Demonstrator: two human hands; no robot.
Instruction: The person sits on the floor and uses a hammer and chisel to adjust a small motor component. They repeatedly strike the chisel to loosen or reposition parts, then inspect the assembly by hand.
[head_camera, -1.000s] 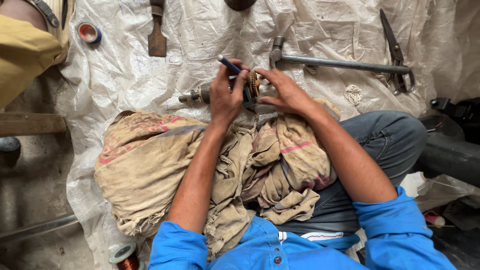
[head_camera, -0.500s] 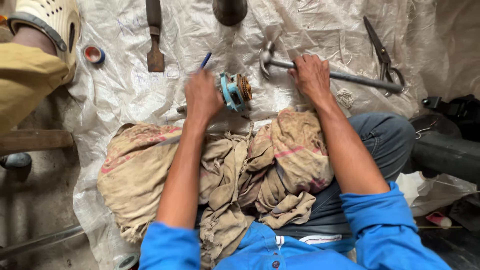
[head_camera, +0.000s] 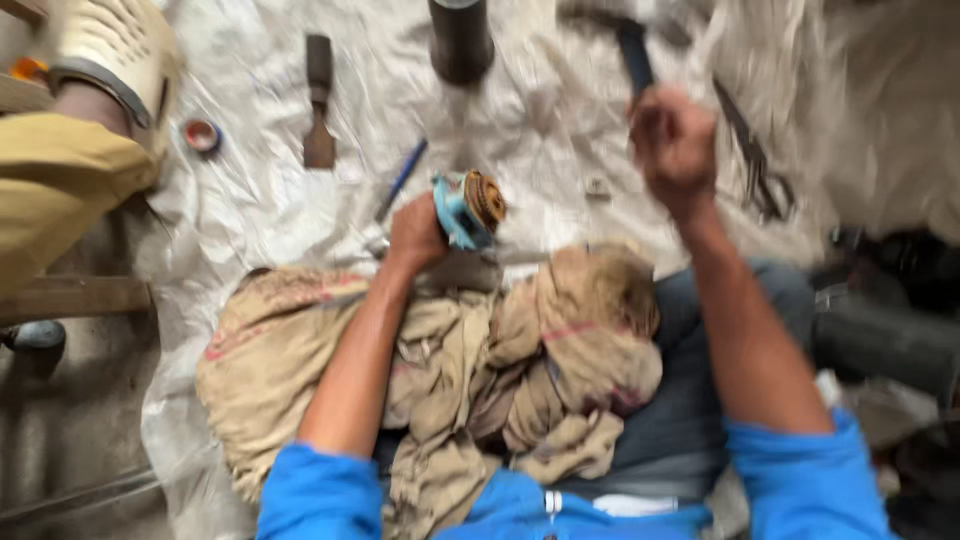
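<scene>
My left hand (head_camera: 415, 235) grips a small round part with copper winding and a blue end (head_camera: 468, 208), holding it against the white plastic sheet (head_camera: 540, 130) just beyond my lap. My right hand (head_camera: 675, 145) is raised above the sheet, closed around the dark handle of a hammer-like tool (head_camera: 635, 55) whose head is blurred at the top edge. A blue pen (head_camera: 400, 180) lies just left of my left hand. Brown sackcloth (head_camera: 450, 370) covers my lap.
On the sheet lie a chisel (head_camera: 319, 100), a dark cylinder (head_camera: 460, 40), a tape roll (head_camera: 202, 135) and scissor-like pliers (head_camera: 755, 165). Another person's sandalled foot (head_camera: 100, 50) and yellow trouser leg (head_camera: 50, 190) are at top left. Dark pipes (head_camera: 890, 345) lie at the right.
My right hand closed on the long tool that lay on the sheet and lifted it up. My left hand stayed on the wound part.
</scene>
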